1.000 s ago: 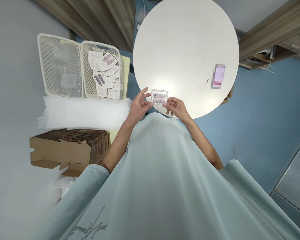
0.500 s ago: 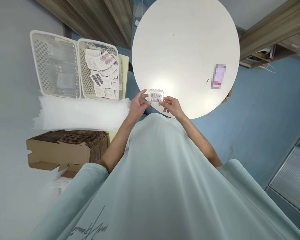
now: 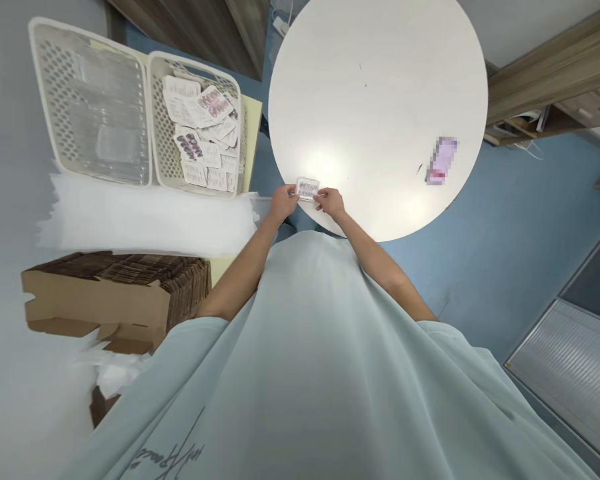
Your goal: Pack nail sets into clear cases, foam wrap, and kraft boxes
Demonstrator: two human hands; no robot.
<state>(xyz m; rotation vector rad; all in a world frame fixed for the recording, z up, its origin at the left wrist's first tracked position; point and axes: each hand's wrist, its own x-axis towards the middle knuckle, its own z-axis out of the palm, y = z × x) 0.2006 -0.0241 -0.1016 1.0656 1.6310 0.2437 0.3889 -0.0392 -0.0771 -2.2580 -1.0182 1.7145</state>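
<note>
While both grips [image 3: 283, 203] [image 3: 332, 202] pinch, clear case [image 3: 307, 189] between

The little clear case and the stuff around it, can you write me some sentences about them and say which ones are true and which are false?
1. The left hand and right hand both hold the clear case. True.
2. A blurred purple thing lies on the table. True.
3. The right hand is holding the purple thing. False: its grip is on the clear case.
4. Printed cards lie in a white basket. True.
5. The table is square. False: it is round.
6. The basket sits on the table. False: it stands apart, to the table's left.
</note>
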